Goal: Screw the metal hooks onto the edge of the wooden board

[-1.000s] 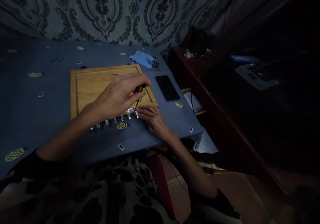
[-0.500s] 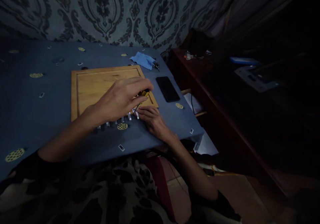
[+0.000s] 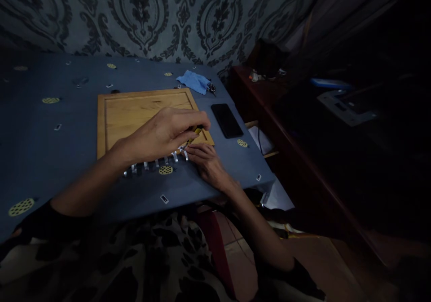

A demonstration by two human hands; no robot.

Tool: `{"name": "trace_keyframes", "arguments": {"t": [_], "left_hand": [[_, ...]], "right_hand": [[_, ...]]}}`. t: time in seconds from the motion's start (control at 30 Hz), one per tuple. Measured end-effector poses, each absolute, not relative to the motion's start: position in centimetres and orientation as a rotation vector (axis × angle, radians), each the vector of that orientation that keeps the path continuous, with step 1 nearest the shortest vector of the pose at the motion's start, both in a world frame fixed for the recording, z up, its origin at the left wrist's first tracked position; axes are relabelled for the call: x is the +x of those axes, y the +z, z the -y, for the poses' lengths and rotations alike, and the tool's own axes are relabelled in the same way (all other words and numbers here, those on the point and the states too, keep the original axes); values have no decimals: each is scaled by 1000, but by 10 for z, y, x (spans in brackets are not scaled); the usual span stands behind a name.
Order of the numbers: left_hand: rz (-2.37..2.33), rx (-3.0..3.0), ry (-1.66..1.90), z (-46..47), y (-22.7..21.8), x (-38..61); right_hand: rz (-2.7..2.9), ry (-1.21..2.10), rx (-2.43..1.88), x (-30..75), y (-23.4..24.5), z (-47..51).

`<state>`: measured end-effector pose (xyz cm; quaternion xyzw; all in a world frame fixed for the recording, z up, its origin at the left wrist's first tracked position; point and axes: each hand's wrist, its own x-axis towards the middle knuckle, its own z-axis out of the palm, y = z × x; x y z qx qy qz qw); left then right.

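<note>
My left hand [image 3: 161, 133] is closed round a small screwdriver with a yellow and black handle [image 3: 194, 132], its tip pointing down at the front edge of a wooden board [image 3: 128, 111]. A metal strip with several small prongs [image 3: 153, 163] lies along that front edge on the blue table. My right hand [image 3: 206, 160] rests on the cloth with its fingertips pressed on the strip's right end, just under the screwdriver tip.
A black phone [image 3: 226, 120] lies right of the board. A crumpled blue cloth [image 3: 193, 81] sits behind it near the patterned wall. The blue tablecloth [image 3: 40, 144] ends at an edge near my body. Dark wooden furniture [image 3: 269, 108] stands to the right.
My left hand has shifted slightly right and lower with the screwdriver. My right hand stays on the strip's end.
</note>
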<state>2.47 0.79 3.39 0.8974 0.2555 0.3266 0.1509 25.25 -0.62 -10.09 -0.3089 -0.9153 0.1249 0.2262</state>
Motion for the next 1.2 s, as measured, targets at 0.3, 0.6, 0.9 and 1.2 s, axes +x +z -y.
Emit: {"name": "trace_keyframes", "arguments": {"t": [0.3,0.6,0.9,1.2], "left_hand": [[-799,2526,1033,-8,35,23],[-966,2489,978,-3,42,25],[-946,2545,969,-5,37,26],[-889,2576,1018,-8,31,24]], "right_hand": [[2504,323,-825,252,-101,6],[2515,313,-816,253,-103,6],[2518,344,-850,252,-102,6],[2506,314,-808,252,-101,7]]}}
